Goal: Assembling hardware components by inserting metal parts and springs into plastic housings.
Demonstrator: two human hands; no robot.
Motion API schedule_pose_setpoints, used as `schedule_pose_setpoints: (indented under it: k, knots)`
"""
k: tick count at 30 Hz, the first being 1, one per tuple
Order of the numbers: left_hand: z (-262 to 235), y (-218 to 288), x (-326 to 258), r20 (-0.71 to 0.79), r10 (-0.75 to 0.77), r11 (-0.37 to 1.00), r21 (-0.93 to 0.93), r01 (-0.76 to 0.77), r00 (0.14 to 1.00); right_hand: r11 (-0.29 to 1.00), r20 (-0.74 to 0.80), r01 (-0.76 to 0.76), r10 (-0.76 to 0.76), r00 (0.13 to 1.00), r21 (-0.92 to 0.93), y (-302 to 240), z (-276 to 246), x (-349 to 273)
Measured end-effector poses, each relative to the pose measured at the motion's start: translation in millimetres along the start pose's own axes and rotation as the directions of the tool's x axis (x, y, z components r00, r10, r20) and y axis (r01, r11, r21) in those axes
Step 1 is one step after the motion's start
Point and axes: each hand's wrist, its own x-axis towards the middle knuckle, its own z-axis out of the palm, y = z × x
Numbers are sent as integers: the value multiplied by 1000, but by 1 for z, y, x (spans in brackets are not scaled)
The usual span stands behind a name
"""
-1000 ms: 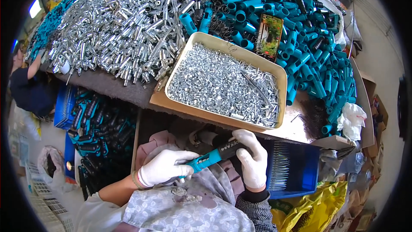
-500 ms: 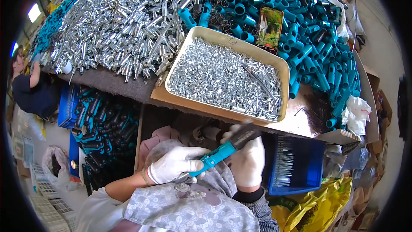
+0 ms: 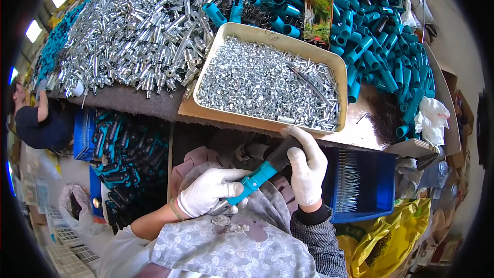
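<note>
My left hand [image 3: 210, 191], in a white glove, is wrapped round the lower part of a teal tool handle [image 3: 256, 177]. A bit of bare metal pokes out at that end, beside my palm. The handle slants up to the right over my apron, and its far end is a black grip [image 3: 284, 154]. My right hand [image 3: 307, 167], also gloved, has its thumb and fingers round the tip of the black grip. Beyond the hands, a cream tray [image 3: 288, 121] full of small silver metal pieces sits on the bench edge.
A heap of silver metal parts [image 3: 134, 41] covers the bench at left, teal tubes [image 3: 370, 56] at right, with a phone [image 3: 317, 20] on them. Below stand a blue bin [image 3: 368, 195] with metal rods and a pile of teal-black handles [image 3: 121, 159]. A co-worker [image 3: 43, 121] is at far left.
My right hand has turned and risen, its fingers now round the black end, which was blurred by motion before. My left hand keeps its hold on the teal part. The view has shifted slightly.
</note>
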Motion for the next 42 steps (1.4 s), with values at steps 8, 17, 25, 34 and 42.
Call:
schedule_pose_setpoints:
  k: [8,17,25,34,42]
  knots:
    - [3,-3,7,42,14,962,-272,-2,999,959,267,283,-269,925,-13,7,9,-7]
    - [18,-4,24,32,443,754,528,-392,896,908,218,417,-402,889,-26,-6,14,-18]
    - [25,6,18,-3,105,981,162,-103,994,620,-85,272,-484,871,-736,9,-115,44]
    - [25,5,14,-15,76,962,263,-69,997,92,-93,-58,-439,894,-994,21,-204,55]
    - [25,-2,23,37,61,963,259,-68,997,255,-412,-335,-383,827,-907,91,-189,77]
